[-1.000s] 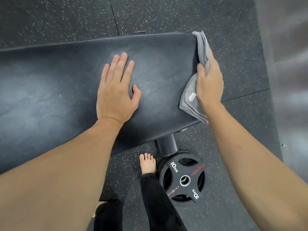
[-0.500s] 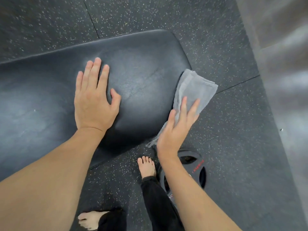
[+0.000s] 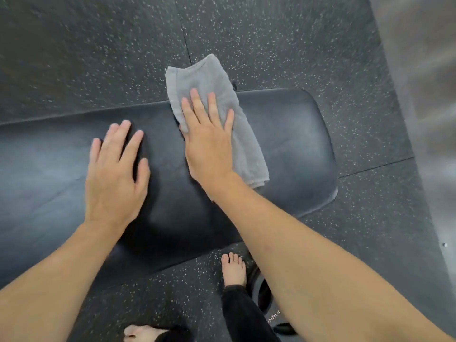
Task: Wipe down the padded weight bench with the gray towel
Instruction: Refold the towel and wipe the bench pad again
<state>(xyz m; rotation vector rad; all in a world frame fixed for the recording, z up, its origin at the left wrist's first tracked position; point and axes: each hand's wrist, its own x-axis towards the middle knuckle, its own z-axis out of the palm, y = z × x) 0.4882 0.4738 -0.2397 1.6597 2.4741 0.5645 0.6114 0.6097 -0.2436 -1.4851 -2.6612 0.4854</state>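
The black padded weight bench (image 3: 291, 144) runs from the left edge to a rounded end at the right. A folded gray towel (image 3: 212, 80) lies across the bench top, its far end hanging past the back edge. My right hand (image 3: 209, 141) presses flat on the towel, fingers spread, palm down. My left hand (image 3: 114, 174) rests flat on the bare pad to the left of the towel, fingers apart, holding nothing.
Dark speckled rubber flooring (image 3: 98, 50) surrounds the bench. My bare right foot (image 3: 233, 269) stands below the bench's front edge; my left foot (image 3: 140, 333) is at the bottom. A black weight plate (image 3: 266, 299) lies partly hidden under my right forearm. A grey wall (image 3: 424, 95) rises at right.
My right hand has carried the towel from the bench's right end and front edge up onto the top, now pressing it flat near the back edge. My left hand stays planted on the pad.
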